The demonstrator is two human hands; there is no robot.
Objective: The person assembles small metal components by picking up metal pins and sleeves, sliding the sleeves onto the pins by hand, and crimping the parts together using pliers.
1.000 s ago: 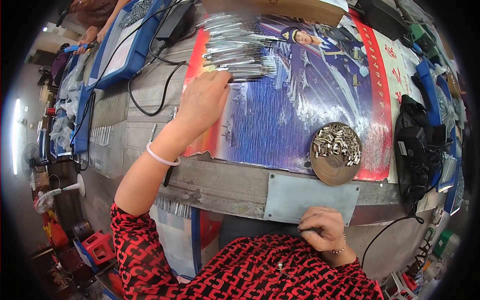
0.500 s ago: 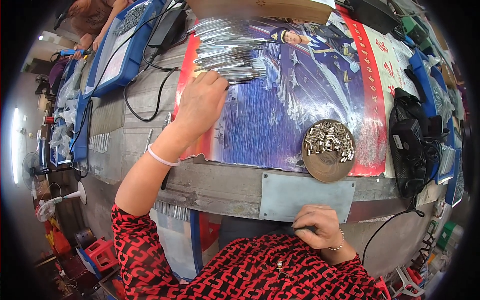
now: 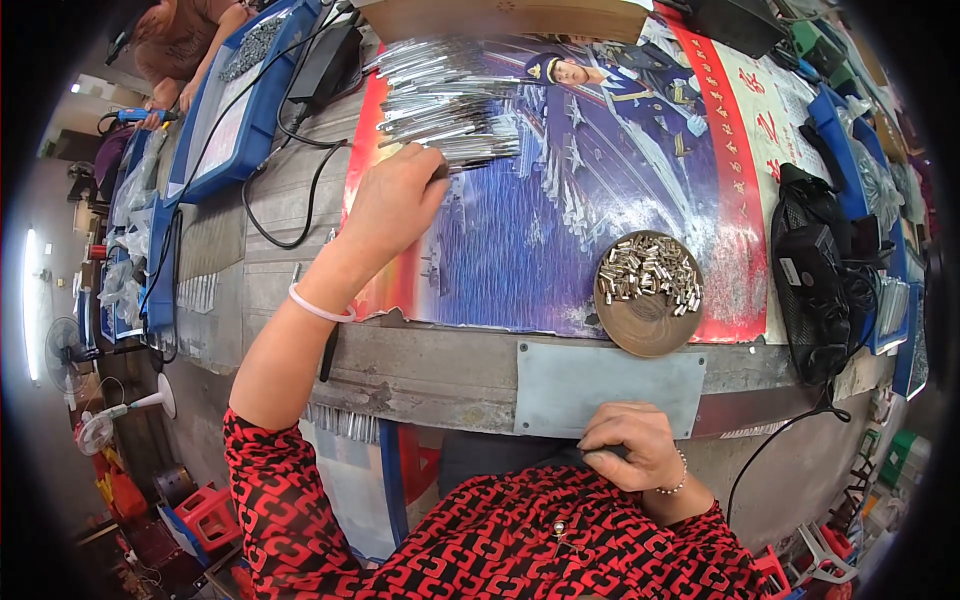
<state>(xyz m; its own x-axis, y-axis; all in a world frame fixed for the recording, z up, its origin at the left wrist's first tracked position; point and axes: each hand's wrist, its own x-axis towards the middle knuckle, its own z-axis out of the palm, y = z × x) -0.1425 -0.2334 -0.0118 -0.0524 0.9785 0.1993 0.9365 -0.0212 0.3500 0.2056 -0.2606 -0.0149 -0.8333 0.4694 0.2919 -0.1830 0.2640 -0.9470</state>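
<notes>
My left hand (image 3: 398, 200) reaches forward to the near left edge of a heap of thin silvery metal rods (image 3: 450, 115). Its fingers are curled together, and whatever they grip is hidden behind the knuckles. Closed in a loose fist, my right hand (image 3: 635, 446) rests at the front edge of a grey metal plate (image 3: 610, 385) fixed to the bench edge. I cannot make out whether anything is inside it. Beyond the plate, a round brown dish (image 3: 650, 330) holds many short shiny metal sleeves (image 3: 640, 270).
A printed poster (image 3: 500, 260) covers the bench (image 3: 440, 375). Blue trays (image 3: 225, 150) stand at left and right. Black cables (image 3: 300, 240) run beside the left tray. A black mesh bag (image 3: 805, 290) lies right, a cardboard box (image 3: 510, 18) behind. Another person (image 3: 185, 40) works far left, near a blue tool (image 3: 135, 116).
My left hand has shifted very slightly at the rods' edge, its fingers still curled. The right hand stays by the plate. The whole view has moved a little.
</notes>
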